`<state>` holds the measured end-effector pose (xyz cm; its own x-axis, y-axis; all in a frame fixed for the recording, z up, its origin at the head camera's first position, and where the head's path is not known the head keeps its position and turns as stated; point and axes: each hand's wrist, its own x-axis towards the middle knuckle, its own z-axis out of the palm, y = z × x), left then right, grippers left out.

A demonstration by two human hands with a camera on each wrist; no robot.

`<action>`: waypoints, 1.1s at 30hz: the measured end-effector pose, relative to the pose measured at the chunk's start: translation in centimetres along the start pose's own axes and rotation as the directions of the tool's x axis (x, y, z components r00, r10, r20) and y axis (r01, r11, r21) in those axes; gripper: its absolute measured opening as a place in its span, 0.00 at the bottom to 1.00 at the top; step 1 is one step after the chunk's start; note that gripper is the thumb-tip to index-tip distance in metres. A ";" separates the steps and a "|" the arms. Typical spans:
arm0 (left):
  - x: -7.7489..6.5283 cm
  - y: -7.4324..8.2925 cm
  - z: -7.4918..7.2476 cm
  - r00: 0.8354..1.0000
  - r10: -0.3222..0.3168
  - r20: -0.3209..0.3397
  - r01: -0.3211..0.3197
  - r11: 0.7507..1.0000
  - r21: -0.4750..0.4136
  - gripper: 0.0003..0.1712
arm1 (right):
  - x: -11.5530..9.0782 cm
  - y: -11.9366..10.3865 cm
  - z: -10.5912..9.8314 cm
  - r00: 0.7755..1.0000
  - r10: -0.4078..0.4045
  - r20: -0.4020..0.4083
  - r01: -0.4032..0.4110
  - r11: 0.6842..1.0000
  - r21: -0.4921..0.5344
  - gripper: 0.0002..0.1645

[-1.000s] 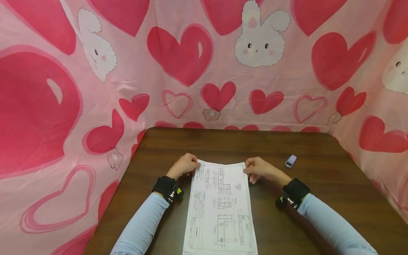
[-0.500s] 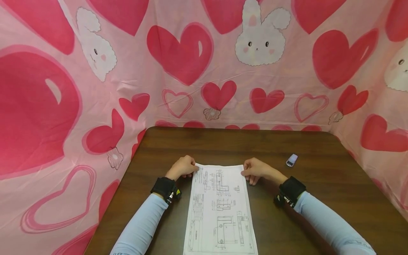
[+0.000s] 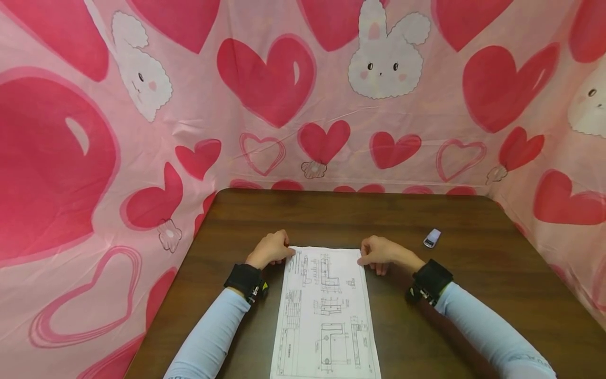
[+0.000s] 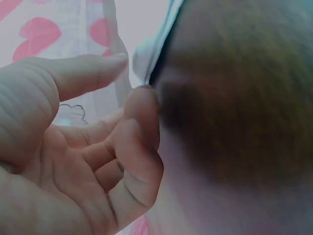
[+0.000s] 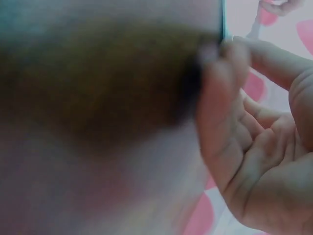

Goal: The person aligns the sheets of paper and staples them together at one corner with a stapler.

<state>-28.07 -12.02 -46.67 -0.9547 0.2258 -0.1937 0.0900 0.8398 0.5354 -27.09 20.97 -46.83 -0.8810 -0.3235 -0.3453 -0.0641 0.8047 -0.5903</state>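
Note:
A white sheet of paper (image 3: 326, 310) printed with technical line drawings lies lengthwise toward the person on the brown table. At its far left corner my left hand (image 3: 272, 248) pinches the edge between thumb and curled fingers. My right hand (image 3: 381, 251) does the same at the far right corner. In the left wrist view, the left hand (image 4: 93, 132) has its thumb and index finger at the edge of the paper (image 4: 146, 54). The right wrist view shows the right hand (image 5: 254, 132) with its fingertips gathered at the paper's edge.
A small pale purple object with a dark part (image 3: 432, 238) lies on the table (image 3: 473, 316) to the right, beyond the right hand. Pink cloth (image 3: 265, 95) printed with hearts and rabbits hangs behind and at both sides of the table.
The far edge of the paper has come slightly lower and toward the person, and its sag has flattened out. Both hands have shifted a little with it, still gripping the corners.

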 end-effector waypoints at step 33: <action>0.4 1.6 0.7 0.997 0.065 -0.045 -0.055 0.978 0.200 0.19 | 2.3 -1.2 -0.1 0.978 -0.205 -0.035 0.196 0.965 -0.175 0.11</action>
<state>-28.15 -10.28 -46.45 -0.9585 0.2579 -0.1216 0.1972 0.9077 0.3705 -29.09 19.32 -46.84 -0.8649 -0.4640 -0.1913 -0.3166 0.8001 -0.5095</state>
